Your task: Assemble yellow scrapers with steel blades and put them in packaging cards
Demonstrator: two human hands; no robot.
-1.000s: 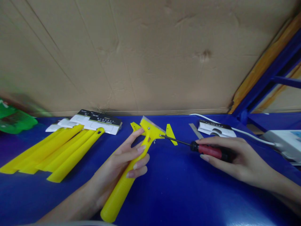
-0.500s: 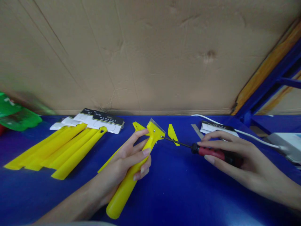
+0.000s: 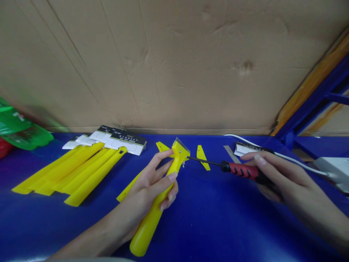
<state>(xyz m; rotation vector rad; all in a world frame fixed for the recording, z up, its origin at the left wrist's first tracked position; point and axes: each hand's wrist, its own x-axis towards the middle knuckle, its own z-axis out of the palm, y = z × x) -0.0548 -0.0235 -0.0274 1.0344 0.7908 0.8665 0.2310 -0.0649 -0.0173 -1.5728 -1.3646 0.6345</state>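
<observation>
Your left grip (image 3: 145, 189) grasps the scraper (image 3: 150, 221) at the lower centre of the frame; your right grip (image 3: 286, 178) grasps the screwdriver (image 3: 241, 170), right of centre, its tip (image 3: 189, 157) at the scraper's head (image 3: 178, 153).

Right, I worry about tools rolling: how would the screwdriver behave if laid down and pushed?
The screwdriver would probably roll, its handle looking roundish. The slim, straight shaft suggests stiffness. The handle's ridged look should help against slipping.
</observation>
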